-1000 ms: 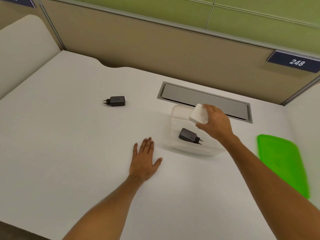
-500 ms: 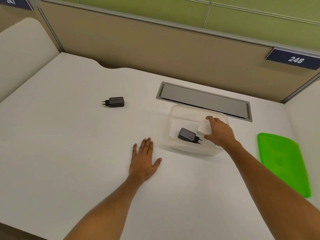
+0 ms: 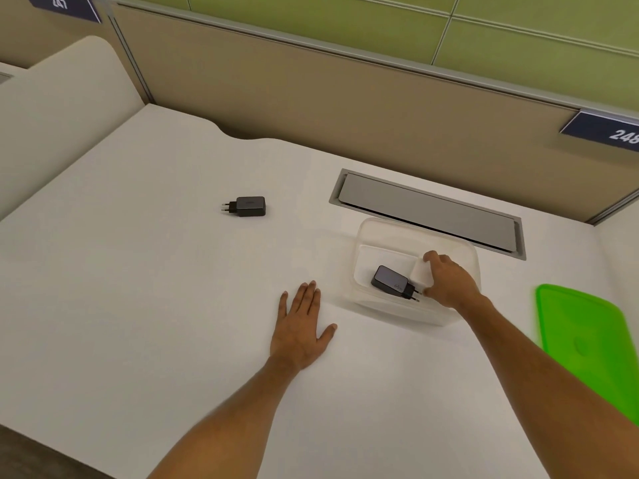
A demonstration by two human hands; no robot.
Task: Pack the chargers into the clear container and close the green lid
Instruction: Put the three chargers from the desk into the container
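Note:
The clear container stands on the white desk, right of centre. A black charger lies on its floor with its plug pointing to the right. My right hand is down inside the container, fingers curled around a white charger that rests on the bottom beside the black one. A second black charger lies on the desk to the far left, plug pointing left. My left hand lies flat and open on the desk, left of the container. The green lid lies on the desk at the right.
A grey cable hatch is set into the desk just behind the container. A beige partition with number plates closes off the back. The desk's front edge shows at bottom left.
My right hand has come down with the white charger from above the container's rim to its floor, beside the black charger. My left hand has stayed flat on the desk.

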